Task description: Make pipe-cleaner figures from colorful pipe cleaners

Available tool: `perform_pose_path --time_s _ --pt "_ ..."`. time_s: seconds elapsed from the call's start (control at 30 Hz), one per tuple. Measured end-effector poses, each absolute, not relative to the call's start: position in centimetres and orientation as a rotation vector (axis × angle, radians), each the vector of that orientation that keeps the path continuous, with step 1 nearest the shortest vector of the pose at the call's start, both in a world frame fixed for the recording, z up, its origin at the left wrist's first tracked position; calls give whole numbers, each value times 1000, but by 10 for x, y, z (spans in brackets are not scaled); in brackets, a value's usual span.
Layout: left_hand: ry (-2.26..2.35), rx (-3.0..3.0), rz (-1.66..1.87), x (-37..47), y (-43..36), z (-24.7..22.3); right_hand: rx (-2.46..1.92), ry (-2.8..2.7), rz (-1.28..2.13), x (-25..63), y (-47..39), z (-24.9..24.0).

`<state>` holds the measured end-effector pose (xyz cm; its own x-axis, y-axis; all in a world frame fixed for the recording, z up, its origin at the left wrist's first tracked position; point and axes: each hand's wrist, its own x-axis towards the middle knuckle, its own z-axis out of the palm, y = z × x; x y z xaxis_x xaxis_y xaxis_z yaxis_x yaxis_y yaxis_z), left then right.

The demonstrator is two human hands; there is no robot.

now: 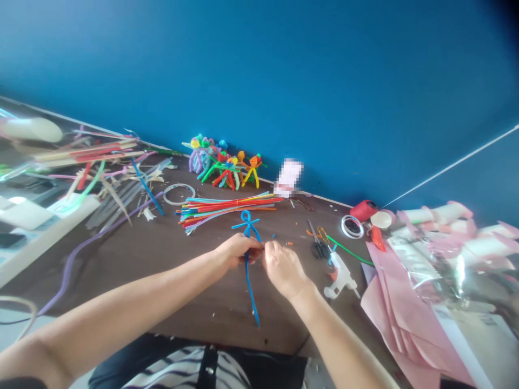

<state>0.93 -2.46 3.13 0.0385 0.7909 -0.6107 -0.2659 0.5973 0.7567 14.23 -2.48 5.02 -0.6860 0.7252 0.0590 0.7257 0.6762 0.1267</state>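
Observation:
Between my hands is a blue pipe cleaner figure (pixel 247 231), with a looped head, short arms out to the sides and one long leg hanging down toward me. My left hand (pixel 239 249) pinches it below the arms. My right hand (pixel 283 268) is closed right beside it, fingertips close to the left ones; the other leg seems to run into these fingers, but the fingers cover that spot. Just beyond the figure lies a bundle of colourful pipe cleaners (pixel 231 207).
Finished pipe cleaner figures (pixel 233 168) stand by the blue wall. Scissors (pixel 318 246) and a white glue gun (pixel 341 276) lie to the right, near pink sheets (pixel 399 308) and wrapped rolls (pixel 486 240). Loose strips (pixel 121 186) and a clear ring (pixel 179 194) lie left.

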Motion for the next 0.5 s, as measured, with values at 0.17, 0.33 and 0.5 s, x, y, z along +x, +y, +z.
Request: perform_pose_path --time_s 0.17,0.33,0.5 --pt "1255 500 853 5 -21 28 -1235 -2734 85 148 -16 47" --pt "1252 591 940 -1 -19 28 -1263 -2202 918 159 -10 45" --pt "1270 671 974 0 -19 32 -1345 -2014 1080 159 -10 40"
